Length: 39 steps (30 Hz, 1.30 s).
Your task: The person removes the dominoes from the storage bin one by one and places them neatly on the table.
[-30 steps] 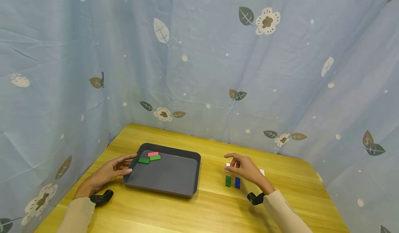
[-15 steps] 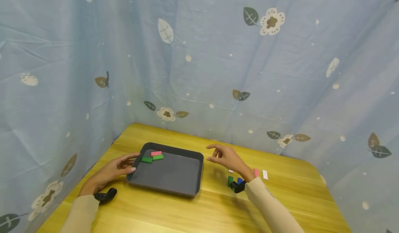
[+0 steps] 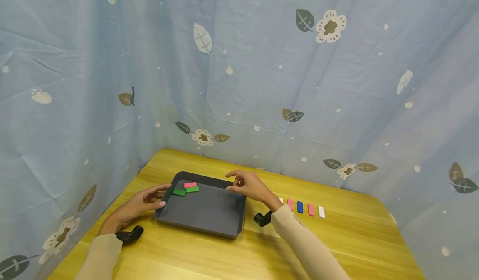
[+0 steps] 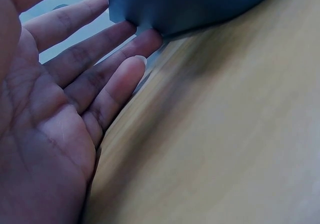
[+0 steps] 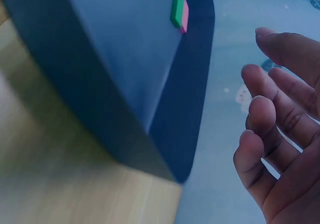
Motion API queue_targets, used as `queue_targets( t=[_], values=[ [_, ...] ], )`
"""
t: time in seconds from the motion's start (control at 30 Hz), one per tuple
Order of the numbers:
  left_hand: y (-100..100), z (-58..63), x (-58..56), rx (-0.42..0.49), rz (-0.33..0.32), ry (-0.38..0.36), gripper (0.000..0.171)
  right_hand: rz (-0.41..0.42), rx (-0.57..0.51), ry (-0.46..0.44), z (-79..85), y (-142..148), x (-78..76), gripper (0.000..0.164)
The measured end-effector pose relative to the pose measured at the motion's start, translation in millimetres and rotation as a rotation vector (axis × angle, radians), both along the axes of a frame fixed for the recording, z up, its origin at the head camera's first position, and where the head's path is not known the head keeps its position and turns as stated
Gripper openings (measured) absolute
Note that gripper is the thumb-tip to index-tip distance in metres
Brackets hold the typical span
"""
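Note:
My left hand [image 3: 139, 204] rests at the left side of the grey tray [image 3: 203, 226], thumb and index finger at its rim. In the left wrist view, its fingertips [image 4: 150, 39] meet the tray's dark wall [image 4: 200, 4]. Over the tray's back right corner hovers my right hand [image 3: 250, 185], fingers loosely bent and thumb apart. The right wrist view shows nothing between those fingers [image 5: 262, 112]. Inside the tray's back left lie a pink block [image 3: 190, 184] and two green blocks, one [image 3: 179, 192] left of the other [image 3: 192, 189].
Right of the tray, a row of small blocks lies on the yellow wooden table [image 3: 355, 230]: a blue block [image 3: 300, 207], pink blocks [image 3: 311, 209] and white blocks [image 3: 321, 211]. My right forearm and wrist cover part of the table there. A blue patterned curtain [image 3: 247, 84] stands behind.
My right hand has moved left from above the loose blocks to the tray's back right corner, uncovering more of the row. The green and blue front blocks are now hidden. My left hand stays at the tray.

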State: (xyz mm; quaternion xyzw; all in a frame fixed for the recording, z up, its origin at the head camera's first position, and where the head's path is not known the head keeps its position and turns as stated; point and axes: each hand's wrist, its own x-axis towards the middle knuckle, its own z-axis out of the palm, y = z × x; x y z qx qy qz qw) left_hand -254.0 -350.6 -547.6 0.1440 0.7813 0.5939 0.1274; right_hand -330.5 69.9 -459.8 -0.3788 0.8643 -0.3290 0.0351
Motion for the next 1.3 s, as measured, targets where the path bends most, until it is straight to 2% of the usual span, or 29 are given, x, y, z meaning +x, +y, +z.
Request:
queue_targets(
  t=[0.5, 1.0, 1.3],
  values=[
    [1.4, 1.5, 2.0, 0.008, 0.011, -0.021, 0.061, 0.060, 0.046, -0.055, -20.4, -56.1, -8.7, 0.047],
    [0.2, 1.5, 1.4, 0.012, 0.009, -0.026, 0.060, 0.089, 0.125, -0.077, -36.8, -94.6, -16.7, 0.043],
    [1.9, 1.7, 1.0, 0.008, 0.023, -0.039, 0.062, 0.038, 0.177, -0.103, -49.0, -105.8, -17.9, 0.044]
  ],
)
